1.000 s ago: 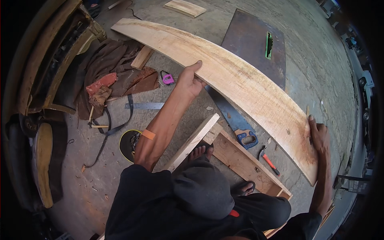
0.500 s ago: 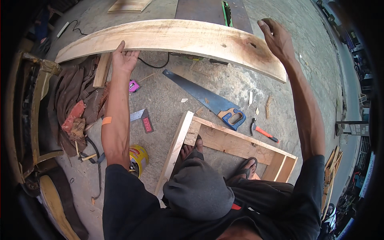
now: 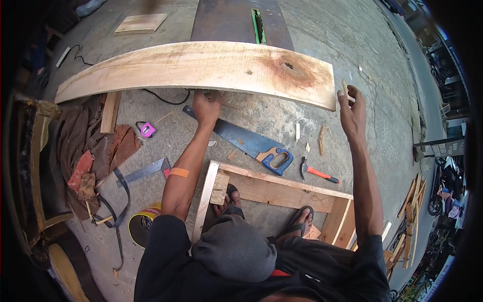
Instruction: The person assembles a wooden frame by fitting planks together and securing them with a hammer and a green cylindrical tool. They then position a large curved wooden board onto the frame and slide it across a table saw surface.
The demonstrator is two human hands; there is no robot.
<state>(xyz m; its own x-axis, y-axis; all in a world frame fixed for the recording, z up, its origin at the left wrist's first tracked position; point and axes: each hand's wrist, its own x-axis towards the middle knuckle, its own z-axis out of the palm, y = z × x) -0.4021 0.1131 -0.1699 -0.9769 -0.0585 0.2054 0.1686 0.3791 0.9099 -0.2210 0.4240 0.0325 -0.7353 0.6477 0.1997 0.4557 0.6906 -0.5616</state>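
Observation:
A long pale wooden board [image 3: 181, 68], with a dark knot near its right end, spans the view in front of me. My left hand [image 3: 206, 106] reaches to the middle of its near edge. The fingers go partly under that edge, and what they grip, if anything, is hidden. Beside the board's right end, my right hand [image 3: 353, 108] is raised and closed on a thin, light-coloured stick [image 3: 345, 87], too small to identify surely. Behind the board lies a dark flat saw table [image 3: 221, 20] with a green-edged slot.
Nearer me lie a handsaw [image 3: 236, 138], a claw hammer [image 3: 319, 173], a pink tape measure [image 3: 146, 129] and a try square [image 3: 146, 171]. A wooden frame [image 3: 282, 176] surrounds my feet. At left stand a yellow tin [image 3: 140, 226] and brown cloth [image 3: 83, 121]; scrap wood [image 3: 412, 211] lies right.
My left hand has moved right along the board's near edge, its fingers now partly hidden. My right hand has come down from above the board to beside its right end. The view has shifted.

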